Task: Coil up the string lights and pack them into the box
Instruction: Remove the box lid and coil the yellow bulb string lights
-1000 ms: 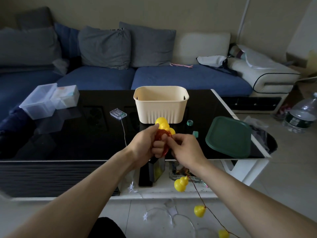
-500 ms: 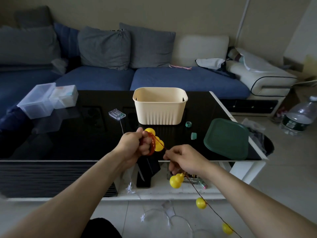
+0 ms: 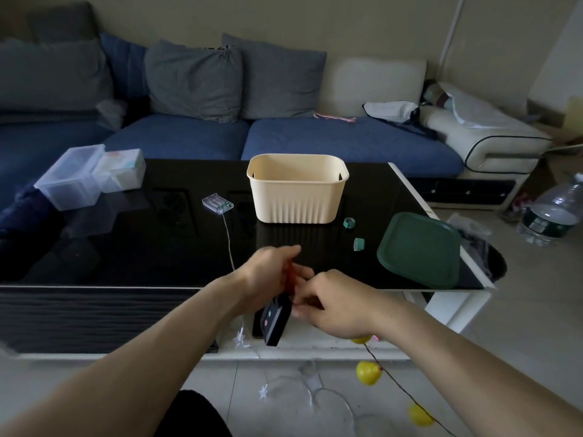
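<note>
My left hand (image 3: 268, 272) holds a red coil of string-light wire (image 3: 288, 275) at the table's front edge. My right hand (image 3: 334, 302) pinches the same wire just right of it. From under the right hand the wire trails down to yellow gourd-shaped bulbs (image 3: 368, 372) hanging over the floor. The cream box (image 3: 296, 187) stands open on the black table, beyond my hands. Its green lid (image 3: 421, 249) lies at the right. A second string with star lights (image 3: 263, 391) lies on the floor, its thin wire running up to a clear battery case (image 3: 217, 203) on the table.
Two clear plastic boxes (image 3: 79, 175) sit at the table's left. Two small green tape rolls (image 3: 349, 223) lie between box and lid. A black remote (image 3: 276, 318) leans on the lower shelf. A blue sofa is behind, a water bottle (image 3: 555, 212) at the right.
My right hand moved up and left to meet the left hand at the coil. The yellow bulbs in the left hand are now hidden; the trailing bulbs rose slightly.
</note>
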{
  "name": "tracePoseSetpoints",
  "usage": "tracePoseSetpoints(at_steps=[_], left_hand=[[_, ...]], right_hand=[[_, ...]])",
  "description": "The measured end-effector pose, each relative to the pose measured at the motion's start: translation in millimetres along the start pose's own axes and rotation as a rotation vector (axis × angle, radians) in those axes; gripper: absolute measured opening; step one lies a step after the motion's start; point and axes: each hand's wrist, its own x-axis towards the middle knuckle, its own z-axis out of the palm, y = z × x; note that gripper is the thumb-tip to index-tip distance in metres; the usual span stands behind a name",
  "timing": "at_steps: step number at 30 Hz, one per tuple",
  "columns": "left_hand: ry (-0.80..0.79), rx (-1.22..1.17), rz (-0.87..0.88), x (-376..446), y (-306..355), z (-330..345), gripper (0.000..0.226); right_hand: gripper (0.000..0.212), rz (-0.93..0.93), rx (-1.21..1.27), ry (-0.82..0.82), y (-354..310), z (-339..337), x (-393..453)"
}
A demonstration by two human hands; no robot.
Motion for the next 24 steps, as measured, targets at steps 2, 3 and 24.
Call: tracePoseSetpoints(at_steps=[2, 3, 24], left_hand=[[-0.084, 0.08, -0.042, -3.0, -3.0, 5.8, 0.06], [-0.116, 0.091, -0.052, -4.6, -3.9, 7.0, 0.058], [-0.272, 0.636, -0.114, -2.3, -15.3, -3.0, 0.028]], right_hand=[[0.023, -0.01, -0.009, 0.046, -0.2, -5.5, -1.7], [0.019, -0.012, -0.009, 0.085, 0.6, -8.0, -3.0], [0.027, 0.186, 0.163, 0.122, 55.8, -30.0, -4.7]])
